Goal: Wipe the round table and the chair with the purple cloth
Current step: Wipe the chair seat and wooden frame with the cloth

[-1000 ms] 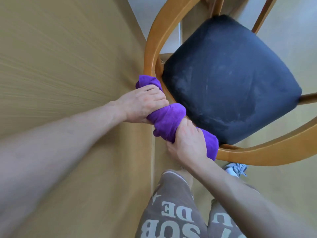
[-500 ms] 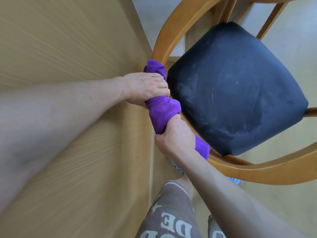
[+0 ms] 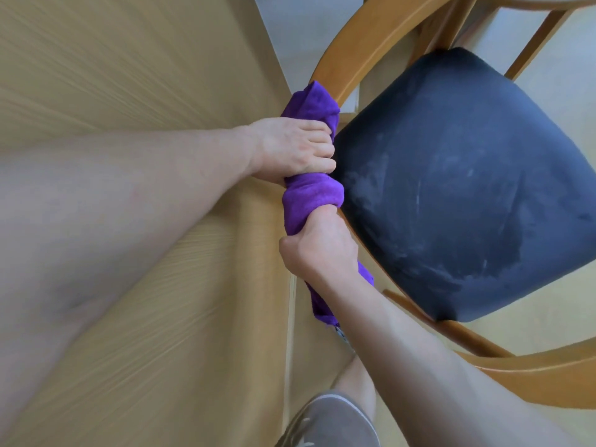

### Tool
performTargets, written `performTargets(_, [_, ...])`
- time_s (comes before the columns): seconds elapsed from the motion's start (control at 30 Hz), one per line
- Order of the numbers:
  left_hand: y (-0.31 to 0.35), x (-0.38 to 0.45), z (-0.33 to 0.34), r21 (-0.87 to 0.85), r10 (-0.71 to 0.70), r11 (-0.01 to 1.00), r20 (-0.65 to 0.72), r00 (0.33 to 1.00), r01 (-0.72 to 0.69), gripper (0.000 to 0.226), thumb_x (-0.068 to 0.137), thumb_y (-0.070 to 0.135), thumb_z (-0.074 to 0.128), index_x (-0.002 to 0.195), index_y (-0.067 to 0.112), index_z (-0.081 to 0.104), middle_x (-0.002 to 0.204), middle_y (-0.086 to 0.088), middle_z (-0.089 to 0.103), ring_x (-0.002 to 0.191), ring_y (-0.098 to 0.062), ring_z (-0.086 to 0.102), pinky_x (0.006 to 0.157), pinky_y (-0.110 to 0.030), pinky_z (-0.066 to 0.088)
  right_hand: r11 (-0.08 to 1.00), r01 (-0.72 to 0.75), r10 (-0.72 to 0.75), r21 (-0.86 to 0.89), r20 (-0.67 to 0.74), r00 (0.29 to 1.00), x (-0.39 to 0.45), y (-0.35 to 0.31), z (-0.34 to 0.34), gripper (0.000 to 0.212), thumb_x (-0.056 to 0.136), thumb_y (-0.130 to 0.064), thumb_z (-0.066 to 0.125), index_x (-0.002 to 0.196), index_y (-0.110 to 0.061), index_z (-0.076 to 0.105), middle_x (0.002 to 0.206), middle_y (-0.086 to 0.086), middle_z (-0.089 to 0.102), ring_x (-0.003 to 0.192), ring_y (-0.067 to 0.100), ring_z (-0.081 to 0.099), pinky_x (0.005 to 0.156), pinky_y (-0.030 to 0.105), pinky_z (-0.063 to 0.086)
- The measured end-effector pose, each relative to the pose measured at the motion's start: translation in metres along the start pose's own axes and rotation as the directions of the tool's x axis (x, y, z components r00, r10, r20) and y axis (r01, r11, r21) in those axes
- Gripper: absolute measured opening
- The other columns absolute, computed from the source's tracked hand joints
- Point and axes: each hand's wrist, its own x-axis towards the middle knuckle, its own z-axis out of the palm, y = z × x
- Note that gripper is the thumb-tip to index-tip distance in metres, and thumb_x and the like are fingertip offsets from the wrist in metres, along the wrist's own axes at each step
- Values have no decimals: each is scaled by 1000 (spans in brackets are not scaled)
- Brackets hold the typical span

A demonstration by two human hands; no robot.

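While grey shorts [image 3: 329,421] show at six o'clock, the right hand [image 3: 322,246] clenches the purple cloth [image 3: 311,196] wrapped round the chair [image 3: 467,182] rail; the left hand [image 3: 296,150] grips it toward twelve o'clock, the dark seat at three o'clock.

We see the cloth [image 3: 311,198] wrapped on the chair's rail [image 3: 348,64], left of the seat cushion [image 3: 467,185]; our left hand [image 3: 293,150] sits behind our right hand [image 3: 322,246].
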Motion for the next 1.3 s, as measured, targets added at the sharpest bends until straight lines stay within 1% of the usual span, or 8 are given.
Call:
performTargets(0.3, [21,-1,-5,0,-221,975,23,975,222,32,98,6,48,129,14,51,131,-9,56,132,-28,47,126,-39,15,990,132,-134,-53,-33,990,1,3,-3,22,81,-20,63,97,-12,50,79,0,55,63,18,51,53,28,33])
performTargets(0.5, [84,-12,-30,-220,-623,754,61,780,619,55,96,10,54,149,18,40,157,-8,37,151,-27,26,126,-44,12,928,325,-361,-184,-215,908,-37,56,3,36,83,-45,63,92,-21,38,76,-9,47,64,18,48,56,32,31])
performTargets(0.67, [161,-24,-55,-674,-821,106,355,446,731,93,86,5,69,162,31,21,172,-1,8,157,-23,13,124,-36,24,871,446,-483,-207,-195,853,-60,110,0,44,83,-47,64,118,-30,43,95,-10,64,82,21,62,67,28,39])
performTargets(0.77, [195,-13,-74,-822,-795,-427,540,277,376,91,81,-12,50,161,26,29,169,0,24,148,-11,32,108,-9,33,818,532,-569,-220,-168,805,-66,146,-9,49,81,-45,69,122,-26,48,92,-11,60,78,16,57,68,25,37])
performTargets(0.83, [208,0,-89,-755,-755,-653,641,139,-59,87,74,-7,43,157,18,37,153,3,47,127,-3,52,95,-5,42,786,573,-608,-231,-129,783,-68,166,-18,44,81,-45,71,112,-23,48,87,-12,53,74,13,49,66,26,36])
performTargets(0.93, [223,22,-99,-609,-660,-688,751,-8,-394,88,71,21,57,157,22,35,129,10,60,118,-10,63,97,-28,52,749,607,-631,-266,-4,776,-71,196,-35,36,85,-47,66,101,-23,44,85,-9,54,75,16,52,66,29,38])
performTargets(1.1, [246,52,-109,-671,-673,-735,702,-233,101,76,88,43,72,153,21,38,142,2,58,123,-18,60,103,-33,49,661,676,-677,-326,129,724,-81,246,-71,25,93,-40,56,93,-25,36,86,-9,47,81,18,46,68,29,30])
performTargets(1.3, [229,55,-112,-469,-648,-724,713,-266,506,73,96,51,62,146,5,35,141,-13,57,124,-34,59,85,-30,37,647,695,-685,-315,163,711,-76,238,-74,19,95,-39,53,92,-26,40,83,-10,52,73,16,48,56,29,26])
